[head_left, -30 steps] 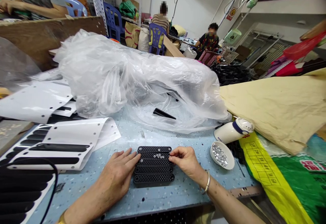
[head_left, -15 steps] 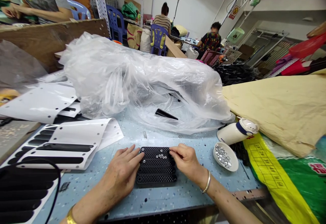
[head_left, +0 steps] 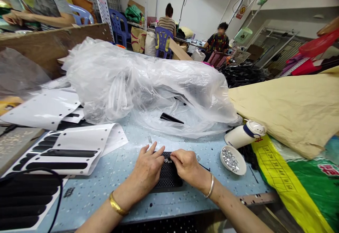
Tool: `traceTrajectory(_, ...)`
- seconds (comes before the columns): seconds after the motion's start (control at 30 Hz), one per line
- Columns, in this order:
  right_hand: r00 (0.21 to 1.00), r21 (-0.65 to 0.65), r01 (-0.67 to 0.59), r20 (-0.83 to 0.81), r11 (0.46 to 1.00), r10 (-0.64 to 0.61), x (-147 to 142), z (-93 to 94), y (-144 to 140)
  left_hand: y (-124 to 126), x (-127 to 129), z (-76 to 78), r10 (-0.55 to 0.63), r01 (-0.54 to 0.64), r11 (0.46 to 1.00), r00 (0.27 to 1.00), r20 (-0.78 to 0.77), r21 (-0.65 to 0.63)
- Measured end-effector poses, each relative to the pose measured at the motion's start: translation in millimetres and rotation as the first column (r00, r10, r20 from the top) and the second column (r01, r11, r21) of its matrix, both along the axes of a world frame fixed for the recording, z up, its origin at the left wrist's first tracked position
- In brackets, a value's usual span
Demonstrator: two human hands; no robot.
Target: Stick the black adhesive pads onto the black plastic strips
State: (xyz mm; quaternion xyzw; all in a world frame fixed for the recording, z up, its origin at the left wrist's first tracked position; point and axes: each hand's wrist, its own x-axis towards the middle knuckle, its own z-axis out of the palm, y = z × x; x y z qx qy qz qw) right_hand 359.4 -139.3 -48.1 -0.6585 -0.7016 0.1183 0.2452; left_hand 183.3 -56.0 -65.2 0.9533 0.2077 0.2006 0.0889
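A block of black mesh-patterned strips [head_left: 169, 176], set side by side, lies on the speckled blue table in front of me. Several small silver rings [head_left: 167, 161] rest on its upper part. My left hand [head_left: 145, 167] covers the block's left side, its visible fingers spread and the index fingertip close to the rings; its thumb is hidden. At the block's upper right corner, my right hand [head_left: 186, 164] has thumb and index finger pinched together. Whatever lies between those fingertips is too small to make out. A white bowl [head_left: 242, 171] of small silver metal pieces stands to the right.
Behind the bowl a white bottle [head_left: 243, 136] lies tilted. Crumpled clear plastic [head_left: 106, 81] spans the table's back, with a black strip [head_left: 172, 118] on it. White sheets with black strips [head_left: 74, 151] lie left. Yellow-green packaging [head_left: 286, 183] is at right. Other people sit farther off.
My left hand has moved right, from the block's left edge to over its left part, with fingers raised and more spread. My right hand has shifted slightly left, still pinched.
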Motion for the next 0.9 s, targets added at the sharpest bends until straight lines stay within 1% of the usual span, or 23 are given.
traceTrajectory(0.07,1.0,0.028,-0.015,-0.01,0.999,0.015,-2,-1.7,-11,-2,-6,-0.1,-0.018,0.018,1.0,1.0,0.022,-0.003)
traceTrajectory(0.17,0.999,0.059,-0.046,-0.005,0.997,0.047,-6,-8.5,-23,-7,-16,-1.8,-0.015,0.015,1.0,0.999,0.044,-0.006)
traceTrajectory(0.27,0.999,0.062,-0.048,0.008,0.997,0.047,-8,-12.8,-26,-10,-21,-4.2,-0.005,0.006,1.0,0.998,0.063,-0.021)
traceTrajectory(0.43,0.997,0.101,-0.066,0.032,0.993,0.063,-8,-9.6,-30,-12,-25,-1.8,0.017,-0.017,1.0,0.994,0.111,0.002)
traceTrajectory(0.53,0.992,0.131,-0.099,0.094,0.986,0.087,-7,-9.2,-36,-14,-33,-0.2,-0.009,0.005,0.999,0.994,0.106,0.034)
traceTrajectory(0.67,0.962,0.118,-0.172,0.234,0.978,0.141,-7,-10.9,-41,-17,-42,-4.6,-0.056,0.052,0.996,0.997,0.046,0.073)
traceTrajectory(0.8,0.929,0.076,-0.212,0.324,0.974,0.177,-5,-6.2,-43,-19,-43,-9.3,-0.039,0.036,0.998,0.998,0.043,0.058)
traceTrajectory(0.9,0.919,0.062,-0.22,0.349,0.973,0.186,-1,-1.0,-48,-20,-41,-8.9,-0.023,0.021,0.999,0.998,0.057,0.044)
